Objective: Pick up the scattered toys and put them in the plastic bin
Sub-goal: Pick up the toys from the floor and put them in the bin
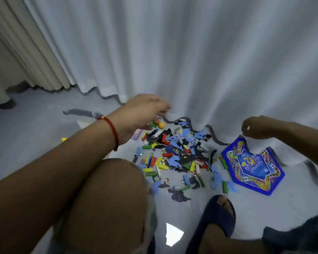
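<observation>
Fingers pinching game board corner

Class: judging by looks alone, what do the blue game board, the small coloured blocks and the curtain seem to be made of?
Game board: probably thin printed card or plastic, since its held corner bends. Coloured blocks: likely painted wood or plastic; solid, flat colours. Curtain: white fabric, hanging in soft folds.

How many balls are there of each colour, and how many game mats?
Orange balls: 2
Blue ball: 1
Blue game mat: 1
Total: 4
The little blocks and puzzle pieces are too blurred and piled up to count.
</observation>
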Demonstrator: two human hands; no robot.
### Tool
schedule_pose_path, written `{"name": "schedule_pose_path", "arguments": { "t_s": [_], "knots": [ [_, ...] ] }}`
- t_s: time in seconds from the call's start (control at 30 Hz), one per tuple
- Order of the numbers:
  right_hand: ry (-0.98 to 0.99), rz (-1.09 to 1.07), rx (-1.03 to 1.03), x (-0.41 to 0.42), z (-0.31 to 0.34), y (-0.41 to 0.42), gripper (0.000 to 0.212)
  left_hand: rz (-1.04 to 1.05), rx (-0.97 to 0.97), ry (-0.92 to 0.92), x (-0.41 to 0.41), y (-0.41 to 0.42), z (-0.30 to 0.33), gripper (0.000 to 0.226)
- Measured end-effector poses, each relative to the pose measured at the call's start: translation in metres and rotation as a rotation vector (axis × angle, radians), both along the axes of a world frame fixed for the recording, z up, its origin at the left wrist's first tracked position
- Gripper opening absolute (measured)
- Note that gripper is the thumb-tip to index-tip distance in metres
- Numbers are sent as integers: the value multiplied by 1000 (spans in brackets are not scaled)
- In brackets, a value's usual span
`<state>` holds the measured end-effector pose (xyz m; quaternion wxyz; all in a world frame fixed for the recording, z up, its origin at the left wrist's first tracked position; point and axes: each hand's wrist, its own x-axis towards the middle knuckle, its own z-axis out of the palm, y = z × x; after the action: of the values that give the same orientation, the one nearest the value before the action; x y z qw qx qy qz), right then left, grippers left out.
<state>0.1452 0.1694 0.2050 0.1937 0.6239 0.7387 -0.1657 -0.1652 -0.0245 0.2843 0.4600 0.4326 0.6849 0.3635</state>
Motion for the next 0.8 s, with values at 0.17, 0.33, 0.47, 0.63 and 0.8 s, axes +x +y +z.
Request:
{"name": "schedule_pose_path", "arguments": {
  "t_s": [0.17,0.33,0.47,0.63,0.8],
  "knots": [
    [-244,241,-134,44,-75,36,49,-428,-143,388,62,94,-30,21],
    [-167,210,-225,46,-160,89,61,-629,-238,609,95,148,-128,41],
    [68,134,-147,60,-190,131,72,-500,-369,439,101,170,-201,39],
    [453,-79,-26,83,-229,146,72,-369,-468,328,93,170,-268,23],
    [450,-46,156,58,-292,133,64,-203,-461,252,85,164,-305,13]
  ]
}}
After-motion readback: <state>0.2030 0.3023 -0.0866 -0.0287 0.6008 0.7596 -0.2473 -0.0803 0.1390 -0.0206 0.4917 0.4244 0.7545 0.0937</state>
